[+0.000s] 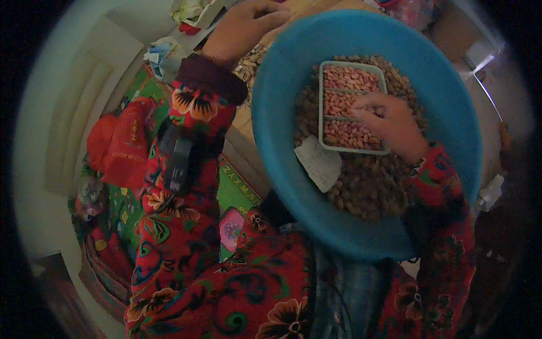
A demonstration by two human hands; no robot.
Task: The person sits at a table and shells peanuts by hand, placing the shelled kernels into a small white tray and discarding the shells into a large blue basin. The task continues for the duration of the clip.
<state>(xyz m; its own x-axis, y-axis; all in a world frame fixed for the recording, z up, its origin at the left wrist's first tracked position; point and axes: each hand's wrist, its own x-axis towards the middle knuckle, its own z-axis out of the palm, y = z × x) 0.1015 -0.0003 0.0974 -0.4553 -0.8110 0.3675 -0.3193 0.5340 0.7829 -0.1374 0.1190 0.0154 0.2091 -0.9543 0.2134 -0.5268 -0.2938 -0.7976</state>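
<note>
A big blue plastic basin [449, 97] stands before me, with unshelled peanuts [368, 190] in its bottom. On them rests a pale plastic tray [321, 101] with three compartments, each full of shelled pink peanuts [349, 78]. My right hand [391, 123] is over the tray's right side, its fingertips bunched above the middle compartment. Whether a peanut is between them is hidden. My left hand [250, 27] is outside the basin at the upper left, above a wooden surface near peanut shells [252, 65]. The frame's top edge cuts it off, so its grip is unclear.
A pale piece of card [321, 165] with writing lies against the tray's lower left corner. Red bags [125, 146] lie on a green patterned cover [139, 84] at left. A crumpled packet [163, 57] and a white box [207, 15] are by my left wrist.
</note>
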